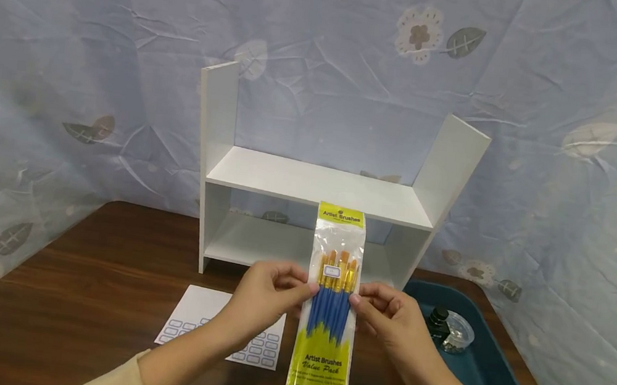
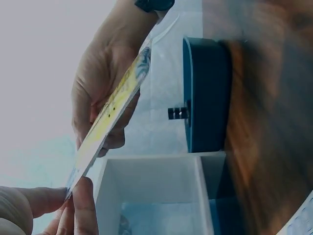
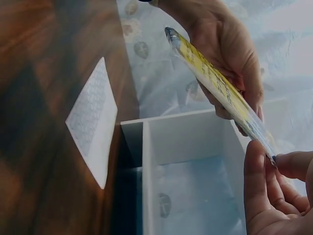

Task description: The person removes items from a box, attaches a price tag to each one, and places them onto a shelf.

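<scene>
A clear packet of artist brushes [image 1: 332, 306] with blue handles and yellow-green printing is held upright in front of the white shelf. A small label [image 1: 332, 271] is on its front, over the brush ferrules. The left hand [image 1: 268, 294] pinches the packet's left edge, thumb in front. On the opposite edge, the right hand [image 1: 393, 324] pinches it the same way. Both wrist views show the packet [image 2: 107, 117] [image 3: 220, 88] nearly edge-on between the hands.
Behind the packet stands a white two-tier shelf [image 1: 309, 183]. A sheet of blue-bordered labels [image 1: 208, 304] lies on the brown table [image 1: 81, 294], left of the packet. At right, a teal tray [image 1: 477, 382] holds a black bottle [image 1: 438, 323] and a round clear container [image 1: 459, 333].
</scene>
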Available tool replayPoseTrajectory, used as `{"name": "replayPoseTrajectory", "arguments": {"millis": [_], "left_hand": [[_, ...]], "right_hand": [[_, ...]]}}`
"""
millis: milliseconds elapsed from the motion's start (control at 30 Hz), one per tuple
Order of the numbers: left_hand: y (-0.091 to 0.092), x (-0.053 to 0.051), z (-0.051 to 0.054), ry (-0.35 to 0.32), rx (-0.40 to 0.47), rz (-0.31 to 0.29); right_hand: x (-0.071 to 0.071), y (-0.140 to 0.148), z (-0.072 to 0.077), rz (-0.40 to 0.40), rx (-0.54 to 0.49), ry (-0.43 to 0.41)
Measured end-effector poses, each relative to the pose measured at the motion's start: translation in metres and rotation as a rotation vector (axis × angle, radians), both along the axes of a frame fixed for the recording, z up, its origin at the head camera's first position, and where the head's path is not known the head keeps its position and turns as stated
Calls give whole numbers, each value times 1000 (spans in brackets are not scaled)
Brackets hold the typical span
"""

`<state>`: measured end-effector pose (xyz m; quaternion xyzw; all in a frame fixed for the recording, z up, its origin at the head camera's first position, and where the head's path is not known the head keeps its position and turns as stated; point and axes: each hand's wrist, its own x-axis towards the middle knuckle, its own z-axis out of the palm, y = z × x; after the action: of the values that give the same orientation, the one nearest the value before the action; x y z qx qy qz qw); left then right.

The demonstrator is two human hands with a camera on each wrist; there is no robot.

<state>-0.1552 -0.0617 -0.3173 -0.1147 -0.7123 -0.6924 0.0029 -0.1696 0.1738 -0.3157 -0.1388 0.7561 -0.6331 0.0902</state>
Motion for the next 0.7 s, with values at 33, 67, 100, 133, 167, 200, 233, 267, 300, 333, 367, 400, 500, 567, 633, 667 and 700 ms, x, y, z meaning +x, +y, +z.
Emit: {"name": "replayPoseTrajectory", "arguments": {"millis": [33,67,100,133,167,200,233,267,300,333,367,400,500,567,633,667,700], "left_hand": [[0,-2,2,0,-7,7],[-1,-4,4,3,-14,15],[-1,-7,6,6,-18,22],[-2,-10,8,13,-20,29],[-3,-13,9,21,-23,37],[-3,-16,11,30,-20,43],[-3,-19,13,36,-19,55],[-3,-22,14,45,-20,68],[-3,-25,16,55,-20,78],[-3,-28,18,63,-22,88],[-3,-31,21,70,-25,96],[-3,-34,23,78,-30,105],[-2,-43,30,107,-51,127],[-1,-49,35,140,-68,143],[0,-55,41,164,-79,160],[0,-58,44,174,-82,164],[0,-61,47,182,-87,171]], "right_hand": [[-2,-1,2,-13,2,6],[-4,-2,4,-25,4,10],[-6,-4,7,-35,5,17],[-9,-5,9,-43,7,22],[-12,-6,12,-47,6,26],[-15,-7,14,-48,2,29],[-18,-8,16,-43,-4,38],[-22,-9,19,-44,-1,48],[-25,-10,21,-43,-1,58],[-28,-11,23,-42,4,67],[-31,-11,25,-41,8,78],[-34,-11,28,-39,12,89],[-42,-12,36,-51,31,116],[-47,-12,42,-57,42,132],[-53,-12,48,-65,44,138],[-56,-13,50,-68,45,141],[-59,-13,53,-72,48,143]]}}
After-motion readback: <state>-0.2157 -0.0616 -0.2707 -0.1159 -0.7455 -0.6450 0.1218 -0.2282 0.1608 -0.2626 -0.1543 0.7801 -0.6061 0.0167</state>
